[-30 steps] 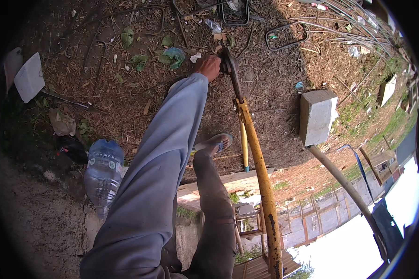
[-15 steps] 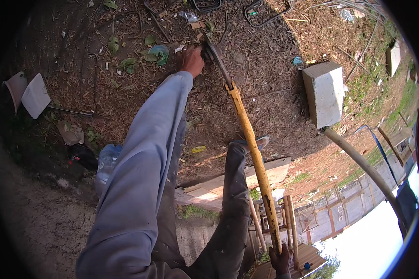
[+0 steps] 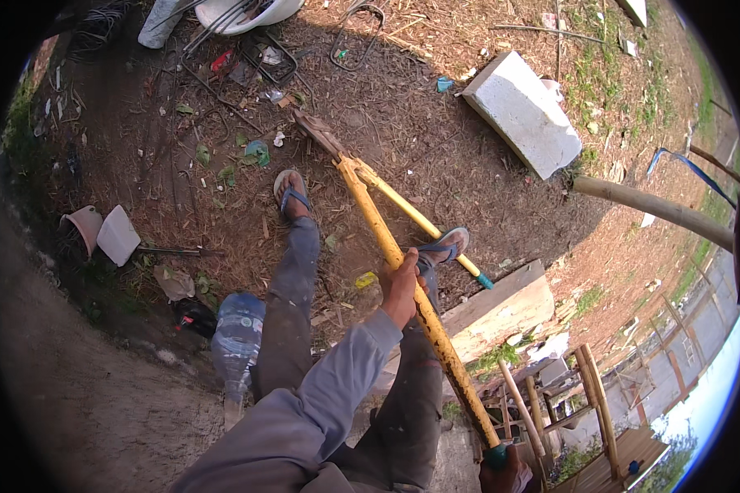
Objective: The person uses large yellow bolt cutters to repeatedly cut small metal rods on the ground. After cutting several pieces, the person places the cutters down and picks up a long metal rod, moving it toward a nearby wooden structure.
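A long bolt cutter with worn yellow handles (image 3: 370, 215) slants across the middle, its dark rusty jaws (image 3: 318, 134) at the far end over the dirt. My left hand (image 3: 400, 286) is closed around the nearer handle about midway. At the bottom, my right hand (image 3: 504, 471) is wrapped round that handle's green end grip, partly cut off by the picture edge. The other yellow handle (image 3: 419, 218) is spread apart, its green grip (image 3: 484, 282) beyond my right foot (image 3: 448, 245). Bent steel rods (image 3: 270, 57) lie past the jaws.
A pale block (image 3: 524, 115) lies at the right beside a wooden pole (image 3: 649, 209). A large clear plastic bottle (image 3: 238, 329) stands left of my legs, and a flat board (image 3: 501, 314) lies on the right. A white basin (image 3: 247, 12) holding rods is at the far side.
My left hand has moved from the jaws back to the middle of the handle. The bolt cutter's second handle now shows, spread apart. The view has shifted.
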A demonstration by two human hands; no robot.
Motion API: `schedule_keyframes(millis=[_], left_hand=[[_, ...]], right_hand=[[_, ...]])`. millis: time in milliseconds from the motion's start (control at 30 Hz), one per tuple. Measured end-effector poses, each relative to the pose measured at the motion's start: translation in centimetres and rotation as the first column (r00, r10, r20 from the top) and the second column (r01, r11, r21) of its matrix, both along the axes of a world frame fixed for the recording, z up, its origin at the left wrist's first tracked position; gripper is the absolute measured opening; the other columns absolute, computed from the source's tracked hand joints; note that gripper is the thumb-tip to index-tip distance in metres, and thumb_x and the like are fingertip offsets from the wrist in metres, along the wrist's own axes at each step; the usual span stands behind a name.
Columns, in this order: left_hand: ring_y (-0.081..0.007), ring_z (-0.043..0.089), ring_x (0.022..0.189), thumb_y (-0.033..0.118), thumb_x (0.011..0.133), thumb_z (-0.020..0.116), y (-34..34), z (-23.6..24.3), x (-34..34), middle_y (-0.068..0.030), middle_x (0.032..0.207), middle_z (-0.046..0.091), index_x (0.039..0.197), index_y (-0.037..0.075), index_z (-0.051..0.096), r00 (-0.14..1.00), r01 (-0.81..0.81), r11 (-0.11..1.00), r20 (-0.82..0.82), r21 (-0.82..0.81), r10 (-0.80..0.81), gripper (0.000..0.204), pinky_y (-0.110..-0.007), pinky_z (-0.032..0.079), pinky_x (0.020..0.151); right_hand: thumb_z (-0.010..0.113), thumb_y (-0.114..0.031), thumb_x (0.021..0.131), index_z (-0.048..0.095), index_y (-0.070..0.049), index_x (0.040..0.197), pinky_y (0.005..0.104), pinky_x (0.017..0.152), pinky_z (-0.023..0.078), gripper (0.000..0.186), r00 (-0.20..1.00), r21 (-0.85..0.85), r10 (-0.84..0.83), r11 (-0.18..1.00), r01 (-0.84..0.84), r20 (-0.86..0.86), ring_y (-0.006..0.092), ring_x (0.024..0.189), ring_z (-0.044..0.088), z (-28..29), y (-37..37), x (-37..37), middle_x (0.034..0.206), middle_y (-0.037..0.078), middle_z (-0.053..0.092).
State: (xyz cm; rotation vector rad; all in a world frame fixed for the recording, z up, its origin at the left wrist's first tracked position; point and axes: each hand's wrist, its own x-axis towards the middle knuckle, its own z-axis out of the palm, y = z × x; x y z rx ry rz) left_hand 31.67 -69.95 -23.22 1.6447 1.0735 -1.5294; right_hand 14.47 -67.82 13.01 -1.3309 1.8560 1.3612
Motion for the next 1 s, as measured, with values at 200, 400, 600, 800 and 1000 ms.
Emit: schedule_keyframes(millis=[200,400,600,800,1000], left_hand=[[-0.0145,0.049,0.048,0.014,0.087,0.065,0.2,-3.7,-4.9,-0.0008,0.064,0.049,0.085,0.008,0.051,0.991,0.041,0.999,0.125,0.026,-0.044,0.015,-0.034,0.044,0.044],[-0.0153,0.049,0.048,0.011,0.087,0.059,0.7,-9.6,-11.7,-0.0056,0.067,0.049,0.089,0.003,0.046,0.95,0.057,0.994,0.3,0.088,-0.081,0.015,-0.034,0.044,0.043],[-0.0142,0.048,0.048,0.011,0.087,0.06,0.0,-14.2,-15.7,-0.0044,0.067,0.049,0.088,0.003,0.048,0.887,0.026,0.986,0.451,0.163,-0.098,0.014,-0.034,0.042,0.044],[-0.0185,0.051,0.049,0.016,0.086,0.062,0.7,-17.8,-17.2,-0.0102,0.07,0.053,0.106,-0.005,0.048,0.898,0.007,0.986,0.432,0.167,-0.079,0.032,-0.037,0.045,0.043],[-0.0217,0.053,0.041,0.018,0.085,0.063,2.0,-24.2,-20.7,-0.0146,0.061,0.057,0.101,-0.012,0.055,0.81,0.038,0.957,0.552,0.286,-0.197,0.034,-0.036,0.048,0.038]], right_hand=[[0.073,-0.029,0.075,0.056,-0.01,0.088,0.0451,0.055,0.049,0.029,0.994,-0.002,0.013,1.0,-0.012,0.107,0.0344,0.063,0.064,-4.5,0.6,-10.4,0.07,0.014,0.063],[0.077,-0.022,0.065,0.056,-0.011,0.08,0.0468,0.06,0.049,0.028,0.973,-0.063,0.018,0.998,-0.004,0.229,0.0342,0.07,0.066,-18.8,3.9,-23.6,0.073,0.012,0.065],[0.076,-0.026,0.069,0.057,-0.012,0.077,0.0442,0.057,0.051,0.025,0.941,-0.151,0.077,0.988,-0.027,0.331,0.0329,0.065,0.066,-27.1,4.3,-31.1,0.069,0.011,0.066],[0.077,-0.031,0.071,0.057,-0.011,0.075,0.0451,0.057,0.052,0.028,0.901,-0.201,0.079,0.98,0.01,0.426,0.0342,0.064,0.065,-32.6,5.3,-35.5,0.068,0.011,0.065],[0.074,-0.021,0.067,0.058,-0.01,0.08,0.0483,0.067,0.051,0.023,0.916,-0.201,-0.02,0.973,0.11,0.401,0.0386,0.075,0.064,-48.5,9.5,-38.7,0.072,0.016,0.063]])
